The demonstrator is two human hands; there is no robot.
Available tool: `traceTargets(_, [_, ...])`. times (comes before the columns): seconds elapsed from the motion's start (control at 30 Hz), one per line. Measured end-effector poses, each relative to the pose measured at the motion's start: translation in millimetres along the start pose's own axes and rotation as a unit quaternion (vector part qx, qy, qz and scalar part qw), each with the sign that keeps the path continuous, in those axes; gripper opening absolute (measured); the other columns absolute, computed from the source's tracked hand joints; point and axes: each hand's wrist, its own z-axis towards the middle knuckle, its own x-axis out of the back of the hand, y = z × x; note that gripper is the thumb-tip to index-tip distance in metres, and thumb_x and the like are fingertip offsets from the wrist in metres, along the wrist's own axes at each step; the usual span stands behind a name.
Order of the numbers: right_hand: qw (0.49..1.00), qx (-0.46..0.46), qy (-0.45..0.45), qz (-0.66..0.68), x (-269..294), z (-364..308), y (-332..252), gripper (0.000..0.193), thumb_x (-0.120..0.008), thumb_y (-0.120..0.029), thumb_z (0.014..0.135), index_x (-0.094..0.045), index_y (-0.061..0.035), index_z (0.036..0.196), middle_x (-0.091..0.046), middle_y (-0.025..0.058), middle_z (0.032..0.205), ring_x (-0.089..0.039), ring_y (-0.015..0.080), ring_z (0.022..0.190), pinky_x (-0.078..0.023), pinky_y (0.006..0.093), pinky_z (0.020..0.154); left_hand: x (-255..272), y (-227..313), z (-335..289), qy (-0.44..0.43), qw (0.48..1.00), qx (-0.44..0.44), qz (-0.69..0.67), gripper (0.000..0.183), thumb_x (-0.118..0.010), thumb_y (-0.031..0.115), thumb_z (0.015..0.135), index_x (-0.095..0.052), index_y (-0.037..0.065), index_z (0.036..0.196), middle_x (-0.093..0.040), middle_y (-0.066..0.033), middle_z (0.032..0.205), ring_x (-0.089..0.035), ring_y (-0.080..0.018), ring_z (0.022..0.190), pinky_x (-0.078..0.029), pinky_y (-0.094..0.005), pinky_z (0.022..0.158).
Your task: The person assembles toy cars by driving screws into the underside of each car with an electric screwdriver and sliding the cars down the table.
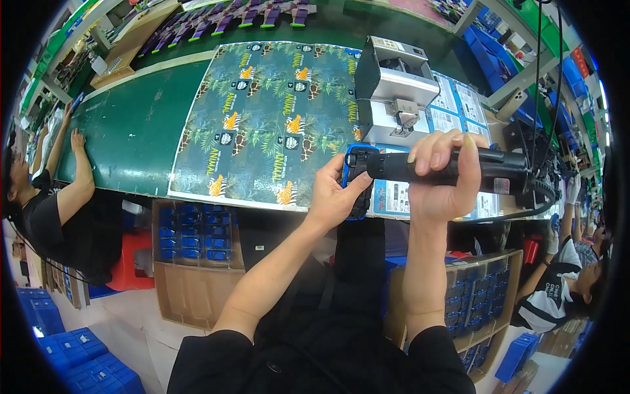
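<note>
My left hand (331, 197) grips a blue-and-black plastic part (356, 156) at the front edge of the bench, thumb across its face. My right hand (443, 174) is wrapped round the black body of an electric screwdriver (502, 172), held nearly level. Its narrow end points left and meets the part beside my left thumb; the bit itself is hidden. Right behind the part stands a silver-and-black box-shaped machine (394, 121), which looks like a screw feeder.
Printed animal-pattern sheeting (262, 131) covers the green bench (131, 131). Below, a carton (197, 289) of blue parts stands left, another carton (485, 295) right. Co-workers sit on both sides, one (72, 223) leaning on the bench. A black cable (548, 197) trails from the screwdriver.
</note>
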Motion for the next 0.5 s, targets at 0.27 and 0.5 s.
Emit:
traceTargets(0.27, [0.999, 0.033, 0.032, -0.009, 8.5, 9.2, -19.8, 0.017, -0.05, -0.023, 0.098, -0.055, -0.0076, 0.093, -0.052, 0.0049, 0.066, -0.051, 0.0169, 0.053, -0.045, 0.0332, 0.057, -0.3, 7.4, 4.4, 0.01, 0.996, 0.059, -0.068, 0.023, -0.069, 0.017, 0.095, -0.063, 0.003, 0.111, -0.069, -0.0056, 0.092, -0.067, -0.0124, 0.078, -0.054, -0.0277, 0.071])
traceTargets(0.5, [0.997, 0.05, 0.05, -0.012, 27.4, 14.1, -28.7, 0.018, -0.052, -0.026, 0.098, -0.057, -0.0086, 0.094, -0.053, 0.0039, 0.066, -0.052, 0.0158, 0.054, -0.044, 0.0322, 0.059, -3.4, 11.3, 6.3, 0.034, 0.99, 0.121, -0.061, 0.026, -0.067, 0.026, 0.097, -0.062, 0.004, 0.11, -0.069, -0.0068, 0.09, -0.067, -0.0135, 0.072, -0.055, -0.0283, 0.063])
